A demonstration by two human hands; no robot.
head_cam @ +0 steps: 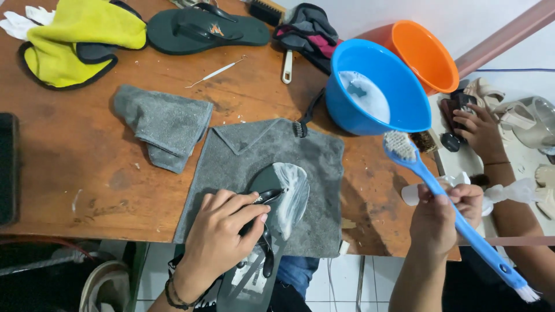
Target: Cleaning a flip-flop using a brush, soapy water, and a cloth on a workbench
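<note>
the left hand (pixel 222 228) presses down on a dark flip-flop (pixel 272 231) smeared with white foam, fingers clamped over its strap, the sandal lying on a grey towel (pixel 324 173) at the worktop's (pixel 75 162) near edge and overhanging it. the right hand (pixel 442 211) grips a blue brush (pixel 445 199) by its handle, bristles raised off the near right corner, just beside the blue basin (pixel 376 86) of soapy water. another person's hand (pixel 478 130) works past the right edge.
</note>
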